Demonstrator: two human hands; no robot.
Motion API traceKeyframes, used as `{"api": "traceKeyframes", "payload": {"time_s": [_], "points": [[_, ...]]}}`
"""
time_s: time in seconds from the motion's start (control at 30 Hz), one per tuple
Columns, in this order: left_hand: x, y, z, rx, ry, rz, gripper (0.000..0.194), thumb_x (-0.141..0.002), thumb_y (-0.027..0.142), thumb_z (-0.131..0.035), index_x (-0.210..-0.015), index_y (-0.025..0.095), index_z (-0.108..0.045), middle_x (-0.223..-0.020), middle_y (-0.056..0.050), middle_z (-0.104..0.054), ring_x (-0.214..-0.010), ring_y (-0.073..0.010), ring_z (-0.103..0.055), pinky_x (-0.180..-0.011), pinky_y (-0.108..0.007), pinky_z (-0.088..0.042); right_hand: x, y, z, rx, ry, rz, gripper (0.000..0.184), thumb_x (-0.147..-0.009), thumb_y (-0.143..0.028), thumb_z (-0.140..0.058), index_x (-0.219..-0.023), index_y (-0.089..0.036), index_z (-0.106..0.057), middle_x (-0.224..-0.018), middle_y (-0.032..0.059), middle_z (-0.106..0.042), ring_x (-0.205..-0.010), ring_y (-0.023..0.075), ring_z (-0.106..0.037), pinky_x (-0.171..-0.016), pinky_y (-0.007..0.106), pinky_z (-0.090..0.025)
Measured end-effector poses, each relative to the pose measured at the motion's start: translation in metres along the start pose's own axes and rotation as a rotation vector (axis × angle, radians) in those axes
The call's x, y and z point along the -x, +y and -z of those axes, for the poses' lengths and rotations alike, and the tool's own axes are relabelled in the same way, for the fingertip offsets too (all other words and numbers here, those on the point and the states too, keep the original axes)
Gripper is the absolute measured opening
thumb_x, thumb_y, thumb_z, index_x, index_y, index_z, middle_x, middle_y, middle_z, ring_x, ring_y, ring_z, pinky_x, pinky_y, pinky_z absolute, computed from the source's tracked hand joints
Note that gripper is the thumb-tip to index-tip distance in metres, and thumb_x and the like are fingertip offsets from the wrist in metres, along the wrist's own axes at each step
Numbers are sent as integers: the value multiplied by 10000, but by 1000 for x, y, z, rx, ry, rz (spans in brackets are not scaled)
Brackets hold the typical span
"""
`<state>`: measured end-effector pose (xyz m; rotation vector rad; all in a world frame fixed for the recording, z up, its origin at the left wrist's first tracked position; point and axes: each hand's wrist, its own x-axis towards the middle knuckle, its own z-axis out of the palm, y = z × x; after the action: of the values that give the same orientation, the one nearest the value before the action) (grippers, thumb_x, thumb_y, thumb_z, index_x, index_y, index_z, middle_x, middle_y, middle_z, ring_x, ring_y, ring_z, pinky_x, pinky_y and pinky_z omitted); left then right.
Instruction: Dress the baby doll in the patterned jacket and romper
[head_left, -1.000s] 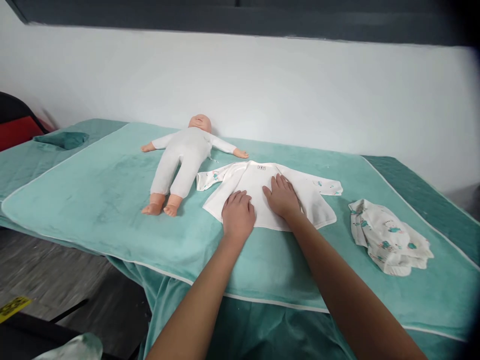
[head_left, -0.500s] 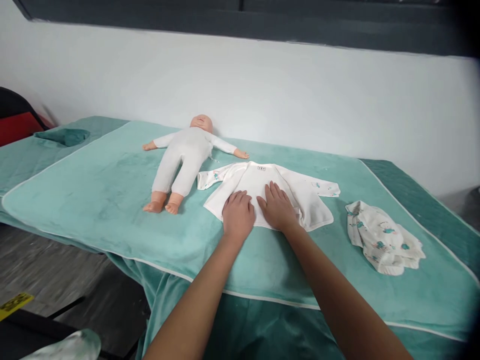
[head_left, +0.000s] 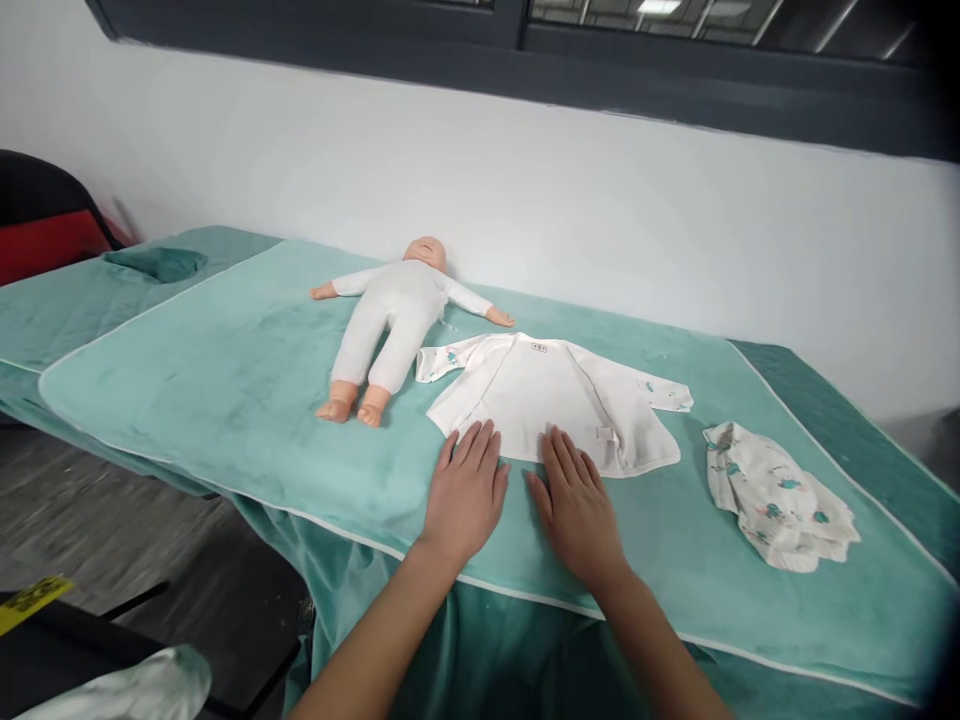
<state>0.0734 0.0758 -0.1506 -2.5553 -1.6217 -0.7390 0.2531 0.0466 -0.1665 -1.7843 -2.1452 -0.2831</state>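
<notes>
A small white baby shirt (head_left: pixel 540 395) lies opened out flat, inside up, its patterned sleeves stretched to both sides. At its lower left edge my left hand (head_left: pixel 466 490) is open, palm down, fingertips over the hem. My right hand (head_left: pixel 577 500) is open as well, flat, its fingertips at the bottom edge of the cloth. Left of the shirt a baby doll (head_left: pixel 397 310) in a white body lies on its back, arms spread, one hand close to the shirt's collar. A crumpled white patterned garment (head_left: pixel 780 495) sits to the right.
A light green padded blanket (head_left: pixel 225 370) with white piping covers the table, over a darker green cover (head_left: pixel 832 400). Behind is a white wall (head_left: pixel 525 200) below a dark window frame (head_left: pixel 450 60). A black and red chair (head_left: pixel 52 235) stands at the left.
Both hands have slid down from the middle of the shirt toward its bottom hem. The shirt lies flatter at its lower edge. The whole view has shifted slightly.
</notes>
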Motion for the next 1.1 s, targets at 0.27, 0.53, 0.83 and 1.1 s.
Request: {"api": "traceKeyframes", "payload": {"time_s": [0.27,0.53,0.83,1.1], "points": [[13,-7,4,72,32,-25,405,-1033,323,-374,-1391,246,-549,-1504,-23,-525,-1439,-225,-404,-1228,-480,-271,11,-15,-6,-7,67,-57,579,-1050,-407,-362,-1560,-135,-322,-1608,120,-349,-1496,267,-317,-1194,487,-295],[14,-3,6,77,75,36,296,-998,307,-459,-1233,221,-617,-1238,-74,-618,-1220,-231,-542,-1165,-472,-334,17,-15,-6,-37,85,-53,569,-1049,-409,-366,-1547,-135,-351,-1593,129,-376,-1489,265,-333,-1196,485,-291],[6,0,7,5,114,108,163,-959,300,-523,-1051,203,-616,-1141,-87,-617,-1111,-275,-527,-1016,-466,-429,30,-21,2,-63,88,-58,556,-1051,-392,-367,-1546,-138,-354,-1591,111,-385,-1479,255,-349,-1193,466,-267],[8,-2,1,31,154,119,151,-959,308,-526,-1007,178,-588,-1147,-109,-620,-1148,-278,-537,-1052,-462,-405,36,-26,5,-76,100,-79,536,-1048,-366,-391,-1539,-154,-361,-1584,95,-406,-1470,247,-356,-1192,462,-245]]}}
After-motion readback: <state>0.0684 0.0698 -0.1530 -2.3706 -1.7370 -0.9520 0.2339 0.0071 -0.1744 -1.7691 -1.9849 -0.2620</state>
